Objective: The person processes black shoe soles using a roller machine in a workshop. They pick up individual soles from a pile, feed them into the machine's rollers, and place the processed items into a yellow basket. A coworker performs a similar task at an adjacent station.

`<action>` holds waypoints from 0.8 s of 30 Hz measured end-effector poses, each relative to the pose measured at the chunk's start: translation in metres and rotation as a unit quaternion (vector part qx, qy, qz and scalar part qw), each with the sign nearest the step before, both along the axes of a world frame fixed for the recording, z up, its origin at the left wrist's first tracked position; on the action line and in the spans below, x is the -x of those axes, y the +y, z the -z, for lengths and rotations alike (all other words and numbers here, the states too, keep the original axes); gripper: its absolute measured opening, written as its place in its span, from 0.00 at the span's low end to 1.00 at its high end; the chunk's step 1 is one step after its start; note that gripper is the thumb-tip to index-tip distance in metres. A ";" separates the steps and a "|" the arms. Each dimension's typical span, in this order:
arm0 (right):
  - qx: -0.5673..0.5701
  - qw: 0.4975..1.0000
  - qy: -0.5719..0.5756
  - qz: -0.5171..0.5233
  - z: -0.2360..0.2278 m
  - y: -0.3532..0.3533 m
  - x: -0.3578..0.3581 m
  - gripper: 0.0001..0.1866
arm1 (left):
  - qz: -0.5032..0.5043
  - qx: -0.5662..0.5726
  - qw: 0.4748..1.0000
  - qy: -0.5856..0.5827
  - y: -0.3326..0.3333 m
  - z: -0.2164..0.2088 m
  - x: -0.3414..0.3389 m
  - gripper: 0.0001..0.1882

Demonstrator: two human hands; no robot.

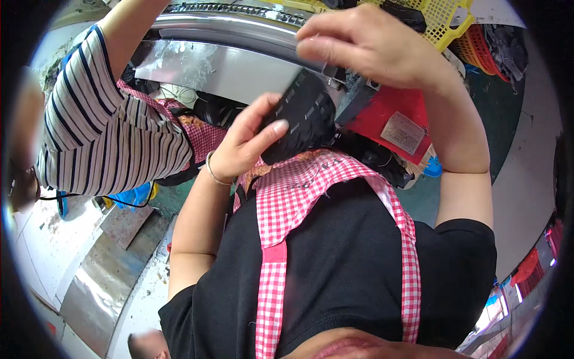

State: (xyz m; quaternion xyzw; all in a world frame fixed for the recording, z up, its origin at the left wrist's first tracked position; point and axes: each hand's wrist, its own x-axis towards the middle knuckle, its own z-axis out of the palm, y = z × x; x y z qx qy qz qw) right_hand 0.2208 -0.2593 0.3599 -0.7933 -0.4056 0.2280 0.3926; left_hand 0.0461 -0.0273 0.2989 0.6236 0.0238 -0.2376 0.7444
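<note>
gripping blk piece [304, 116] at left edge w/ l hand [246, 136], thumb atop; r hand [368, 51] near, grip unclear

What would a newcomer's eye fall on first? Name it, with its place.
The red-checked apron in the middle of the view catches the eye first. Above it, the left hand grips a black piece with pale dashes, while the right hand hovers near the top edge. At upper right sits a yellow mesh basket.
</note>
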 end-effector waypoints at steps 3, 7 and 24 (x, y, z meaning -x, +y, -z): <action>0.018 0.998 -0.056 0.006 0.015 0.003 0.010 0.16 | -0.058 -0.025 0.998 -0.005 -0.016 0.006 -0.022 0.12; 0.005 0.997 -0.074 -0.035 0.010 0.002 -0.004 0.14 | -0.077 0.081 0.989 0.093 -0.035 0.001 -0.030 0.18; 0.045 0.997 -0.061 -0.010 0.052 -0.006 -0.068 0.22 | 0.040 -0.110 0.982 0.149 -0.004 0.042 -0.005 0.15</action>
